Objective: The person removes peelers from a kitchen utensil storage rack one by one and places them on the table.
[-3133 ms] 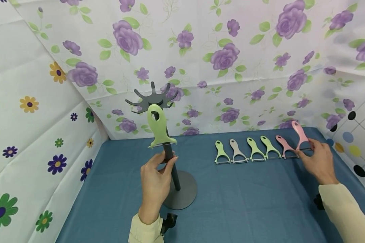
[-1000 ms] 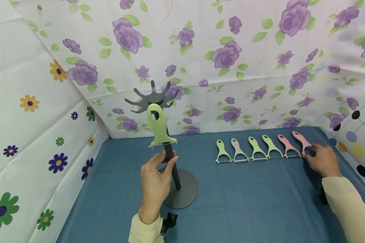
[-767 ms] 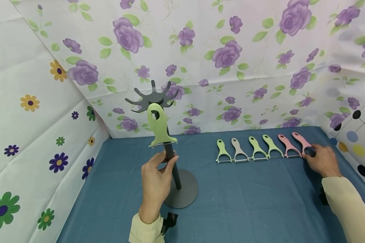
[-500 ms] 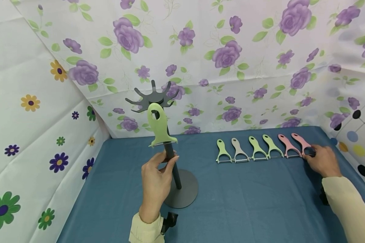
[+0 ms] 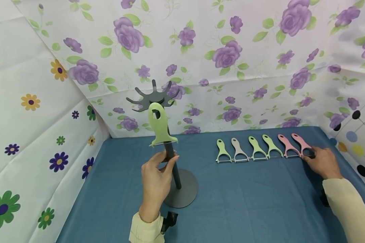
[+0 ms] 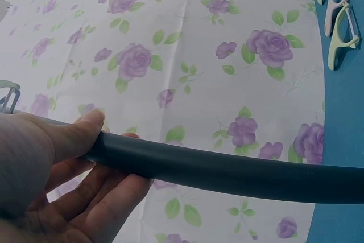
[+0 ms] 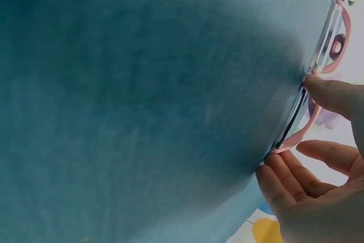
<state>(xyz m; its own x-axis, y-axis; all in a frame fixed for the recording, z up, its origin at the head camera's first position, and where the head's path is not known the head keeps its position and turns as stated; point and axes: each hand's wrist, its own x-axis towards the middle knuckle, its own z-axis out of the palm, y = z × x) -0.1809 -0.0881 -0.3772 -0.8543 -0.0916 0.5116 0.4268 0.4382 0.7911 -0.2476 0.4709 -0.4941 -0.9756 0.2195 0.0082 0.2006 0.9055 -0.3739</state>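
My left hand (image 5: 156, 182) pinches the pole (image 5: 176, 175) of a dark grey utensil stand between thumb and fingers. From the stand's hooked top (image 5: 153, 98) hangs a light green peeler (image 5: 159, 125), its blade just above that hand. In the left wrist view, the thumb lies over the pole (image 6: 227, 169) and the fingers lie under it. At the far right, my right hand (image 5: 323, 163) grips the end pink peeler (image 5: 301, 141) by its blade end. The right wrist view has thumb and fingertips at either side of that peeler's head (image 7: 301, 129).
Left of the held peeler, a row on the blue cloth has a second pink peeler (image 5: 288, 145), a pale one (image 5: 238, 148), and green ones (image 5: 255, 146). The stand's round base (image 5: 185, 192) rests on the cloth. Floral sheets (image 5: 200, 67) rise behind and at the sides.
About three seconds ago the end pink peeler stood raised higher in my right hand; now it lies down in line with the row. My left hand keeps its hold on the pole.
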